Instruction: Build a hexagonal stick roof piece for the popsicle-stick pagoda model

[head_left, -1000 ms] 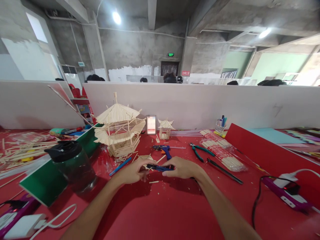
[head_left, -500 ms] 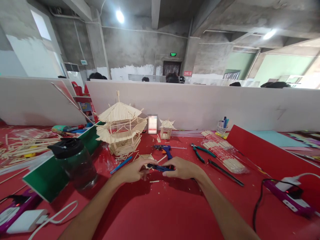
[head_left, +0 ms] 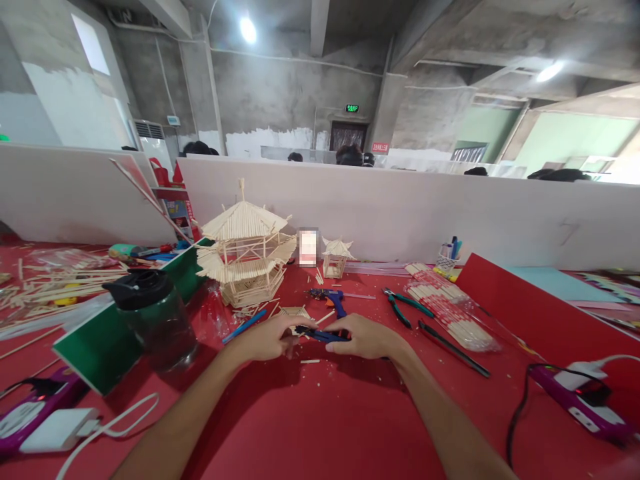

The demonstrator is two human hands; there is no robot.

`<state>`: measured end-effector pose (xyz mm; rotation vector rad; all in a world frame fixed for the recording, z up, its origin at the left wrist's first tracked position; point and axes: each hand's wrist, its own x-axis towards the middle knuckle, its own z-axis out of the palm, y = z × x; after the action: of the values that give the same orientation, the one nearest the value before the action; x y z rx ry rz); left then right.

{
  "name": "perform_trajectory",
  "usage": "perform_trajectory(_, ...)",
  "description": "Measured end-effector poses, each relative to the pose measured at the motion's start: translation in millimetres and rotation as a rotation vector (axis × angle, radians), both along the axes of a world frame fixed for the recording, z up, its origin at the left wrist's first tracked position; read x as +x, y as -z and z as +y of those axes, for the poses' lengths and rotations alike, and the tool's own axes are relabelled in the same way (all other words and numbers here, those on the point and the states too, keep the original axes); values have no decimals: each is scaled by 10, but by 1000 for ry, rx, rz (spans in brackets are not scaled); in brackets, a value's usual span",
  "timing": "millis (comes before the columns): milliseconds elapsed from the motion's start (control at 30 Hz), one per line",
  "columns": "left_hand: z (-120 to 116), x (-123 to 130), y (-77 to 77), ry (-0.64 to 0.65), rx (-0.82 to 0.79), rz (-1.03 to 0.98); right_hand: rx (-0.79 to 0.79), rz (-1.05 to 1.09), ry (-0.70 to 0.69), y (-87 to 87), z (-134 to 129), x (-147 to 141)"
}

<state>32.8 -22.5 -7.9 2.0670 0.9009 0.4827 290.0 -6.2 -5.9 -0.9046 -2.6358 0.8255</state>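
Observation:
Between my hands, a dark blue plier-like tool (head_left: 320, 335) lies above the red table. My right hand (head_left: 367, 337) is closed round its handle end. My left hand (head_left: 267, 339) is at its dark jaw end, fingers bent together; what they pinch is too small to name. Just beyond the hands are a small flat stick frame (head_left: 294, 312) and a blue glue gun (head_left: 336, 303). A large pagoda model of pale sticks (head_left: 245, 257) stands behind my left hand, and a small stick pavilion (head_left: 336, 259) is farther back.
A dark bottle (head_left: 153, 323) and green board (head_left: 87, 353) stand left. Green-handled pliers (head_left: 400, 307), a black tool (head_left: 453, 347) and bagged sticks (head_left: 450, 307) lie right. Power strips (head_left: 583, 403) sit at both sides. A white partition (head_left: 400, 207) crosses the back; heads show beyond.
The view has shifted slightly, so the surroundings appear a little farther right. Both hands keep nearly the same pose around the blue tool.

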Motion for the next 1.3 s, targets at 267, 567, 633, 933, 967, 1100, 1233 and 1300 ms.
perform_trajectory(267, -28, 7, -56, -3, 101, 52, 20, -29, 32, 48, 12, -6)
perform_trajectory(567, 34, -60, -12, 7, 320, 60, 62, 12, 19, 81, -35, -98)
perform_trajectory(633, 42, -73, 7, -3, 295, 72, 65, 2, 34, 83, -51, -114)
perform_trajectory(933, 33, -75, 21, 4, 245, 104, 56, -26, 8, 115, -37, -97)
perform_trajectory(967, 36, -79, 28, 2, 235, 111, 56, -25, 7, 120, -37, -97)
perform_trajectory(1100, 40, -86, 33, -3, 229, 125, 57, -20, -3, 126, -35, -101)
perform_trajectory(1233, 21, -73, -5, 3, 241, 156, 62, -20, -7, 117, -29, -101)
perform_trajectory(1300, 13, -65, -19, -1, 241, 164, 58, -16, -13, 116, -29, -101)
